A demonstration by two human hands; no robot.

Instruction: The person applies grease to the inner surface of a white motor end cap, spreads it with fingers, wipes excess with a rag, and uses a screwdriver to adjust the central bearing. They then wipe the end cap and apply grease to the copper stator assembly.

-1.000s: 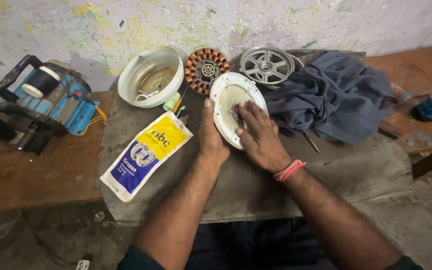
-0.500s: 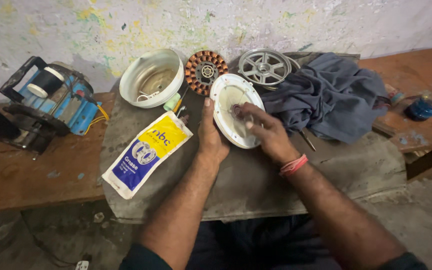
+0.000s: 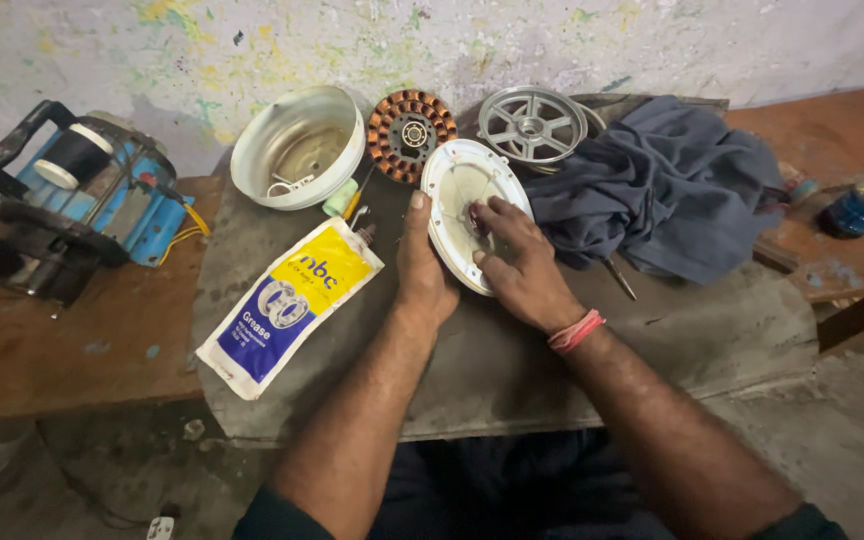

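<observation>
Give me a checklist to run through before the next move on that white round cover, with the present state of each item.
1. Left hand steadies the white round cover at its left edge: ok.
2. Right hand fingers reach inside the cover, near its centre: ok.
3. Cover tilted up on edge, not lying flat: ok.
4. Yellow and blue pouch lies within reach, left of the left hand: ok.
5. Pouch open or capped: cannot tell.
6. Copper-wound stator and grey spoked part clear of the hands: ok.

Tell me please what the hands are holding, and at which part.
The left hand grips the white round cover at its left rim, tilted. The right hand has its fingers inside the cover's hollow.
</observation>
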